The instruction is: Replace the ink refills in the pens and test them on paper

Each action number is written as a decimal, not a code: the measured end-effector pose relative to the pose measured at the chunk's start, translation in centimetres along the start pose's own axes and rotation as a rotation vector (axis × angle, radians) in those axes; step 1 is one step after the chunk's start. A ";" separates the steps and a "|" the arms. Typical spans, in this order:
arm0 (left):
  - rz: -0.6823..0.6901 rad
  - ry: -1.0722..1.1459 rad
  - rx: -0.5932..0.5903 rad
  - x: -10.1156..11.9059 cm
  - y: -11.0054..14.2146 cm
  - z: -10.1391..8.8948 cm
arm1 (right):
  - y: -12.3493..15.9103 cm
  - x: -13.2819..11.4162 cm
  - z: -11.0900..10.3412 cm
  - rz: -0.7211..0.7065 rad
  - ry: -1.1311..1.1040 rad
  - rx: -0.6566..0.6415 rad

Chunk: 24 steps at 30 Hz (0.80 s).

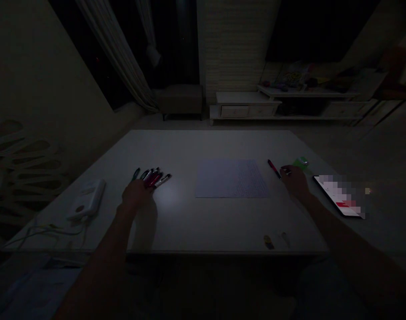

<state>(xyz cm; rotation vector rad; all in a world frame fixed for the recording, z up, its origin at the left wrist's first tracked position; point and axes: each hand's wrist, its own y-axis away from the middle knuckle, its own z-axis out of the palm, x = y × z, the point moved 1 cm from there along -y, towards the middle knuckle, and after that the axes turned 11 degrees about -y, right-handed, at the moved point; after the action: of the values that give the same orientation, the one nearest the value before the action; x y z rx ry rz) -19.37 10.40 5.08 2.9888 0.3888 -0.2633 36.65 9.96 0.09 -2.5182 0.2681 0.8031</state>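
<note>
Pens (153, 179) slant away rightward at left hand (135, 193), red pen (274, 168) leftward at right hand (293, 180); hands' grip unclear.

Along the left side of the tabletop (203, 226) lies a white box (89, 195) with a cable (58, 231); along its right side, a device with a lit screen (338, 195). Beyond its far edge stand a low legged seat (180, 101) and a pale cabinet (234, 111).

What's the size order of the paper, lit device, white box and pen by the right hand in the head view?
Paper
Lit device and white box: too alike to rank
Pen by the right hand
</note>
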 end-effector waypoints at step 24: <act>0.123 1.209 0.020 4.9 4.2 -3.6 | 4.6 -10.2 0.5 -0.028 -0.445 -0.169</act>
<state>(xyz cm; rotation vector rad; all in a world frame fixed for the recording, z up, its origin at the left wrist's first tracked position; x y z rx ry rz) -13.07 8.01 8.06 2.7755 0.2573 1.5728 26.72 6.65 3.99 -2.4018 0.0140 1.3914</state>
